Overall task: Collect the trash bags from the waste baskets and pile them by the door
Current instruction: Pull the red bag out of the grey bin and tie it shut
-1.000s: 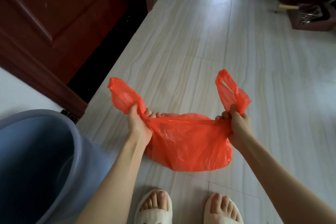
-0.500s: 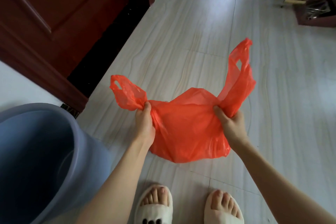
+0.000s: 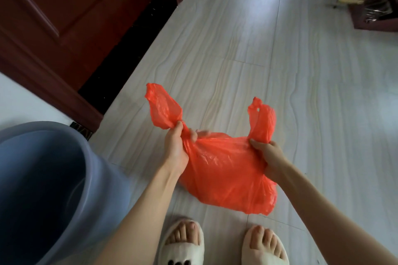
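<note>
Grey-blue waste basket [image 3: 45,189] at lower left beside dark red door [image 3: 71,13], pale slippers [image 3: 183,245] on tiled floor [image 3: 280,60], orange trash bag [image 3: 226,170] held crosswise above floor, handles upward, left hand [image 3: 177,148] and right hand [image 3: 269,155] each clenched around a handle base

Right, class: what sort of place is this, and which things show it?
Probably a home hallway: pale tiled floor, dark red wooden door, grey-blue plastic waste basket, and cream house slippers on the person's feet.

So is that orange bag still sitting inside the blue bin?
No, the orange bag is out of the blue bin, held above the floor by the left hand and right hand.
</note>
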{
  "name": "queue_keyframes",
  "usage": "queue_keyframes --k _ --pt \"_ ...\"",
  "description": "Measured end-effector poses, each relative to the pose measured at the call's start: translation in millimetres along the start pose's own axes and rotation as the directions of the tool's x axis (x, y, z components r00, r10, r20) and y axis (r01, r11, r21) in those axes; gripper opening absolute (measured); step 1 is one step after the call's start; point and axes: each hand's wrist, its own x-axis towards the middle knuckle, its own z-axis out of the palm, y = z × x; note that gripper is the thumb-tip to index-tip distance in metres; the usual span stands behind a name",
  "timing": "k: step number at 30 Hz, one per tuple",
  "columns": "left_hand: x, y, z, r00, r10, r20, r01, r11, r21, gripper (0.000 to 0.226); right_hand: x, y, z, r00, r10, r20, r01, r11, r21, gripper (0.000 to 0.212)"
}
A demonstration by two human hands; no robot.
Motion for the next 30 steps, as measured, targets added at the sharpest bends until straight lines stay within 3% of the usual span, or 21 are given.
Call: queue_keyframes --k 4,7,10,13,15,19,21,24,26,27,30 --pt "5 -10 5 1.0 0.002 -0.001 -0.002 0.997 0.079 0.033 -4 0 9 0.991 -0.126 -0.032 0.128 0.99 0.054 0.029" --pt "3 -12 3 0.994 -0.088 0.06 0.084 0.994 0.068 0.02 -11 -2 14 0.949 -0.314 -0.012 0.312 0.947 -0.074 0.034" --pt "1 -15 -4 0.989 -0.081 0.127 0.046 0.965 0.258 0.026 -15 -4 17 0.91 -0.414 0.017 0.415 0.909 -0.035 0.035" --pt "-2 -17 -15 0.987 -0.006 0.161 -0.07 0.886 0.459 0.033 -11 -7 16 0.948 -0.318 0.025 0.299 0.913 0.277 0.024" --pt "-2 -17 -24 0.987 0.092 0.134 -0.153 0.808 0.569 0.034 -8 -9 13 0.968 -0.245 0.058 0.183 0.84 0.51 0.024" --pt "-9 -19 -21 0.958 0.125 0.258 -0.279 0.613 0.739 0.035 -2 -12 13 0.986 -0.165 0.002 0.124 0.752 0.648 0.03" --pt "-13 -16 -14 0.947 0.09 0.309 -0.299 0.598 0.744 0.033 2 -13 10 0.986 -0.16 -0.047 0.157 0.801 0.577 0.029" --pt "-15 -13 -8 0.922 0.0 0.387 -0.307 0.608 0.732 0.037 6 -9 4 0.984 -0.159 -0.081 0.177 0.929 0.324 0.024" --pt "-13 -13 -1 0.946 0.02 0.323 -0.276 0.57 0.774 0.039 7 -2 6 0.983 -0.176 -0.055 0.181 0.975 0.126 0.023" --pt "-11 -16 5 0.959 0.041 0.281 -0.25 0.597 0.762 0.043 7 1 9 0.983 -0.181 -0.03 0.182 0.981 0.061 0.023" --pt "-5 -24 24 0.969 0.12 0.215 -0.221 0.81 0.543 0.054 4 9 18 0.987 -0.155 0.039 0.155 0.988 0.002 0.021"
